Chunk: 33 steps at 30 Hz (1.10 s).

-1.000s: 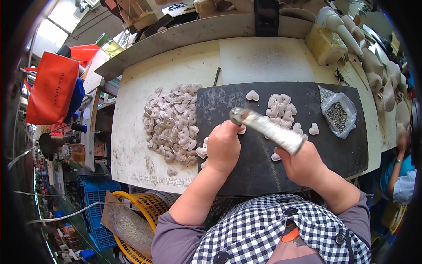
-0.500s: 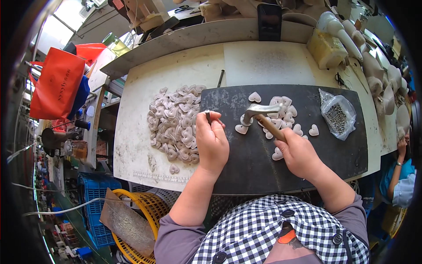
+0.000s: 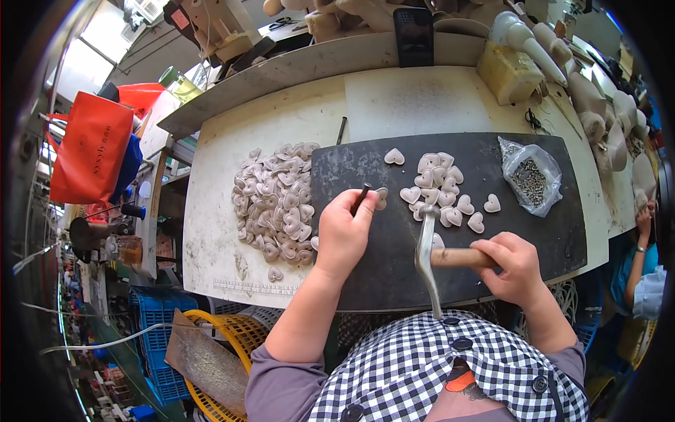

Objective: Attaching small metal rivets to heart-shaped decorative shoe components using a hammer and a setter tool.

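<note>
pale heart-shaped pieces heaped left of centre, left hand closed on dark rod mid-frame, hammer right of centre, loose hearts on black mat, right hand gripping hammer handle, bag at right

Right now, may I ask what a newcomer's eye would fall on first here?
Probably the hammer, its handle gripped in the right hand near the front of the black mat. Next come the big pile of pale hearts on the left of the table and the bright red bag at the far left.
</note>
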Available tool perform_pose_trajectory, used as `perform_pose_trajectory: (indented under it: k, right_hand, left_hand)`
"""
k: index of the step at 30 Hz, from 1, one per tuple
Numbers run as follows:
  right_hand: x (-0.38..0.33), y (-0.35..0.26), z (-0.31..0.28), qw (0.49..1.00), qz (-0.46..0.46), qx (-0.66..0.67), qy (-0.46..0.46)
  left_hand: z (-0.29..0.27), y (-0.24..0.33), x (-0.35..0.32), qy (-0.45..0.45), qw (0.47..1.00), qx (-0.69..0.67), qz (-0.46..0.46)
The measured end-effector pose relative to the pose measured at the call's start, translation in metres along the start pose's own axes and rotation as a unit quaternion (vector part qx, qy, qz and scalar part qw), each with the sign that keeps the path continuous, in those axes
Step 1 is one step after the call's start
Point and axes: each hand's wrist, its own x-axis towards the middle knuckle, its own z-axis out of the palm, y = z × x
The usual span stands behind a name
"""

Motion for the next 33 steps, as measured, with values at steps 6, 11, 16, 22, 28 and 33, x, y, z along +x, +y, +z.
perform_pose_trajectory:
  k: [6, 11, 16, 22, 28, 33]
  right_hand:
    - [-0.023, 0.020, -0.001, 0.993, -0.058, -0.072, -0.071]
    - [-0.012, 0.024, -0.006, 0.991, -0.098, -0.069, -0.056]
    - [0.006, -0.004, -0.001, 0.990, -0.068, 0.014, 0.126]
    - [0.020, -0.020, 0.013, 0.982, -0.046, 0.021, 0.185]
    - [0.021, -0.019, 0.012, 0.991, 0.013, 0.078, 0.112]
    - [0.019, -0.022, 0.021, 0.988, 0.000, 0.086, 0.129]
  left_hand:
    - [0.018, 0.025, -0.016, -0.127, 0.954, -0.222, -0.155]
    - [0.041, 0.036, -0.034, -0.179, 0.933, -0.273, -0.151]
    - [0.057, 0.040, -0.047, -0.209, 0.933, -0.255, -0.142]
    - [0.070, 0.042, -0.059, -0.187, 0.958, -0.198, -0.087]
    - [0.070, 0.040, -0.068, -0.136, 0.989, 0.020, 0.046]
    - [0.068, 0.044, -0.069, -0.114, 0.966, 0.146, 0.181]
